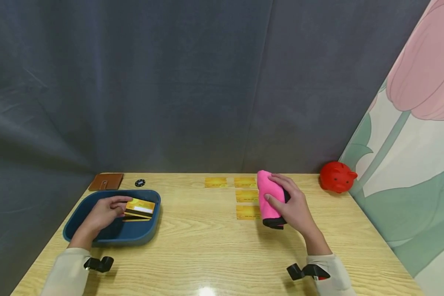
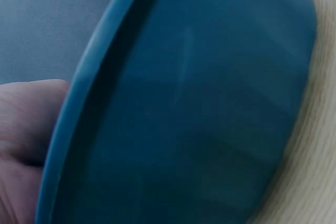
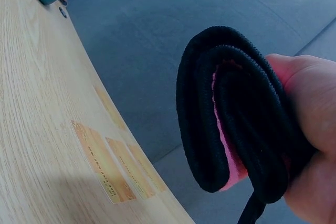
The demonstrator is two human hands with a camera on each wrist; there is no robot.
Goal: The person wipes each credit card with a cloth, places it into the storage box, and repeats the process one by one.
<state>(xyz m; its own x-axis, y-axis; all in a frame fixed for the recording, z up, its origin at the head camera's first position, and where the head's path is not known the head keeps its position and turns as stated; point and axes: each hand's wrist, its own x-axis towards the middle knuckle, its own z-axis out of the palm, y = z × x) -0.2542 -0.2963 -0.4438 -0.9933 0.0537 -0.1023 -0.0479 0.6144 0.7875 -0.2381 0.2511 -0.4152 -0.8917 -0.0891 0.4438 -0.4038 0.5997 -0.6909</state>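
Observation:
My left hand (image 1: 104, 211) is over the blue plastic basin (image 1: 156, 220) and pinches a gold bank card (image 1: 142, 204), its black stripe and white signature strip showing. Just below overlaps a second gold card (image 1: 137, 220); I cannot tell whether the fingers hold it too. To the right, my right hand (image 1: 294, 204) grips a folded pink cloth (image 1: 268, 198) with black edging, raised above the table. Its rolled black layers (image 3: 202, 103) face the right wrist camera. In the left wrist view the basin's wall (image 2: 199, 98) hides the fingers.
Several gold cards (image 1: 247, 196) lie flat on the wooden table (image 1: 203, 250), beside the cloth. Behind the basin are a brown wallet (image 1: 106, 181) and a black poker chip (image 1: 139, 183). A red piggy bank (image 1: 337, 177) stands at the back right, before a grey curtain (image 1: 192, 90).

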